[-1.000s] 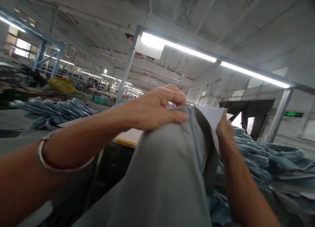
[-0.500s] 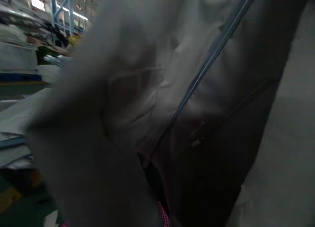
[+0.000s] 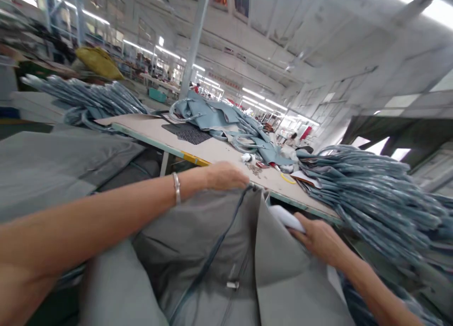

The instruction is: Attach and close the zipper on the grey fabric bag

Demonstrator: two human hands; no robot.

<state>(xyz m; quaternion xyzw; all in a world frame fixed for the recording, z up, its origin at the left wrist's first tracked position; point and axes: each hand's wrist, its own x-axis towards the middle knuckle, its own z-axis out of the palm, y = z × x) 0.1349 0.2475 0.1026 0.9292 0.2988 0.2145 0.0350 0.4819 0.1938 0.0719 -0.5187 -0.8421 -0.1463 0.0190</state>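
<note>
The grey fabric (image 3: 288, 269) has dropped, uncovering the desk's near edge (image 3: 152, 142); left hand (image 3: 226, 176) grips it, right hand (image 3: 320, 237) white material (image 3: 287, 218).

Left wrist (image 3: 193, 183): one silver-coloured bangle (image 3: 177, 188), narrow shiny band, bright highlights, finer surface detail too blurred to read; left forearm (image 3: 106, 215) bare out to frame edge, left hand (image 3: 224, 176) bare; right forearm (image 3: 371, 283) bare, right hand (image 3: 320, 238) bare too
</note>
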